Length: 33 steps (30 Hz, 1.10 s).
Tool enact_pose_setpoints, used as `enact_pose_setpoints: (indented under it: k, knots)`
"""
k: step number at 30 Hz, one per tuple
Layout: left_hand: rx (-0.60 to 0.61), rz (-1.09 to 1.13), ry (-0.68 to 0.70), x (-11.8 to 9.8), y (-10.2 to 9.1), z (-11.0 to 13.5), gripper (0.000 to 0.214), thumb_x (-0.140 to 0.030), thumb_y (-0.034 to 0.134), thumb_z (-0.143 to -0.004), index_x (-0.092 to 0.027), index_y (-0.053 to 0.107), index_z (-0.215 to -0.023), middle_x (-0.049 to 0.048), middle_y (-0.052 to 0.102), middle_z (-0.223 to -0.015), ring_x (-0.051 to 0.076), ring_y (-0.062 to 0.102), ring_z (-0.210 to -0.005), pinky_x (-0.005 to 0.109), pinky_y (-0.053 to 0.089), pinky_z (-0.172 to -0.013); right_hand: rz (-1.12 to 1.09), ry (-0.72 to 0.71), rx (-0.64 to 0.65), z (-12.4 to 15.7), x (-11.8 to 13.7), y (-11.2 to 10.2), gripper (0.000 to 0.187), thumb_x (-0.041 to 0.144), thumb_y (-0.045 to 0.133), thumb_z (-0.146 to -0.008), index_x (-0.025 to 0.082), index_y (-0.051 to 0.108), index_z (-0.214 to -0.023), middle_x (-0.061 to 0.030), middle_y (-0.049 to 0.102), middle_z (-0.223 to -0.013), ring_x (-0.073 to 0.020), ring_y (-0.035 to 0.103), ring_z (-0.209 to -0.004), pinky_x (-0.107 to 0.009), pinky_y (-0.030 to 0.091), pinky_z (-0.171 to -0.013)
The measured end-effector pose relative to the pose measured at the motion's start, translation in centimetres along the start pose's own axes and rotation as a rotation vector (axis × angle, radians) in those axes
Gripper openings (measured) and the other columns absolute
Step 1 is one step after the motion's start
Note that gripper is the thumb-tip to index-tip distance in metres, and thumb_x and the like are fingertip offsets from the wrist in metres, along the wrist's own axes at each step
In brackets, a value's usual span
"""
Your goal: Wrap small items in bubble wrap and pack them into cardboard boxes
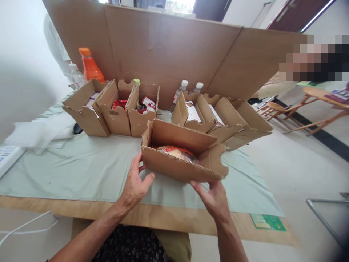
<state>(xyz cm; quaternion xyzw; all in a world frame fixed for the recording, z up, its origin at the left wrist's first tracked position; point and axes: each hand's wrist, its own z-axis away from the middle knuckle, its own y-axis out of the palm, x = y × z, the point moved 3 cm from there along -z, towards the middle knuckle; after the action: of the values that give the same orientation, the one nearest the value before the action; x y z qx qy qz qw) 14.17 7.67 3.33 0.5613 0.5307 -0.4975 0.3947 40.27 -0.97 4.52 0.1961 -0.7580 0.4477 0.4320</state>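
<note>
A cardboard box (169,166) with an open top sits lengthwise in front of me, a little askew. Inside it lies a clear and red plastic packet (178,153) with something pale in it. My left hand (136,185) holds the box's left end, fingers against the side and partly hidden, thumb extended low in front. At the lower right corner my right hand (214,196) grips the same box, its thumb on the front and its other fingers mostly out of sight. Whether the box's bottom rests on the cloth I cannot tell.
Behind stand several cardboard boxes (117,118) holding packets. An orange bottle (91,67) and clear bottles (180,92) stand near a tall cardboard panel (169,47). Crumpled plastic wrap (43,133) lies left on the green cloth (89,167). A person is at the far right.
</note>
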Motion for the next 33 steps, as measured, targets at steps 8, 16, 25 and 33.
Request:
enact_pose_setpoints:
  k: [8, 16, 25, 33]
  knots:
    - [-0.129, -0.085, 0.037, 1.0, -1.0, -1.7, 0.075, -0.026, 0.063, -0.087, -0.024, 0.035, -0.156, 0.0137, 0.045, -0.153, 0.029, 0.05, -0.14, 0.048, 0.053, -0.113, -0.152, -0.01, 0.083, -6.4, 0.8, 4.2, 0.059, 0.061, 0.081, -0.07, 0.02, 0.069, -0.11, -0.0124, 0.077, -0.109, -0.0324, 0.068, -0.1, -0.051, 0.053, -0.091]
    - [-0.071, -0.189, 0.101, 1.7, -0.8, -3.5, 0.083, -0.024, 0.062, -0.086, -0.026, 0.027, -0.161, 0.0148, 0.042, -0.159, 0.029, 0.048, -0.143, 0.047, 0.052, -0.111, -0.271, -0.012, -0.012, -6.3, -0.2, 5.8, 0.05, 0.053, 0.077, -0.078, 0.021, 0.063, -0.115, -0.0094, 0.073, -0.109, -0.0269, 0.068, -0.098, -0.046, 0.054, -0.091]
    - [0.11, -0.426, -0.044, 4.1, -8.1, 0.5, 0.037, -0.02, 0.06, -0.087, -0.021, 0.071, -0.122, 0.0136, 0.069, -0.135, 0.031, 0.063, -0.128, 0.046, 0.063, -0.093, 0.233, -0.169, 0.011, 3.5, -5.2, 6.4, 0.048, 0.052, 0.055, -0.095, 0.021, 0.065, -0.132, -0.017, 0.064, -0.143, -0.0368, 0.06, -0.131, -0.061, 0.046, -0.109]
    - [-0.297, -0.668, 0.091, 3.8, -19.9, -3.4, 0.028, -0.026, 0.061, -0.087, -0.02, 0.075, -0.111, 0.0132, 0.071, -0.128, 0.03, 0.064, -0.126, 0.052, 0.05, -0.112, 0.376, -0.557, 0.184, 6.4, -1.6, 11.9, 0.035, 0.043, 0.049, -0.102, 0.024, 0.068, -0.125, -0.0147, 0.07, -0.136, -0.0373, 0.064, -0.125, -0.057, 0.05, -0.099]
